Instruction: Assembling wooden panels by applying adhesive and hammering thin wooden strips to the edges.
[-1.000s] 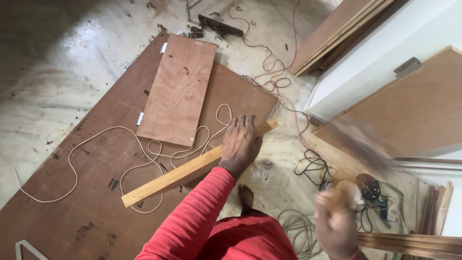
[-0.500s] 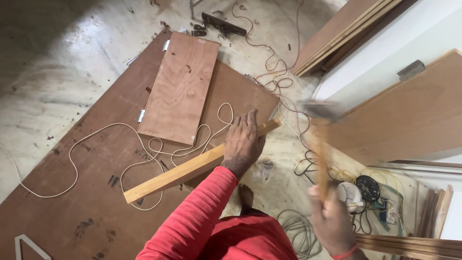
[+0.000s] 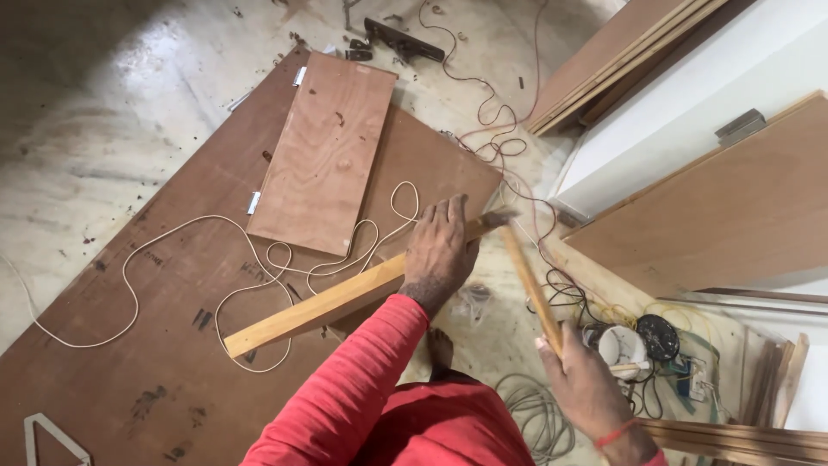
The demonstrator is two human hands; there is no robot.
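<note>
The left hand [image 3: 442, 250] lies flat with spread fingers on a long wooden strip [image 3: 332, 300], pressing it on the big brown board [image 3: 129, 345] on the floor. The right hand [image 3: 586, 388] is closed around the handle of a hammer [image 3: 526, 280], whose head is at the far end of the strip. A white cord [image 3: 172, 246] loops over the board and passes under the strip. A smaller plywood panel [image 3: 323, 155] lies just beyond. Tangled wires [image 3: 509, 155] and a white cup [image 3: 623, 347] lie at the right.
</note>
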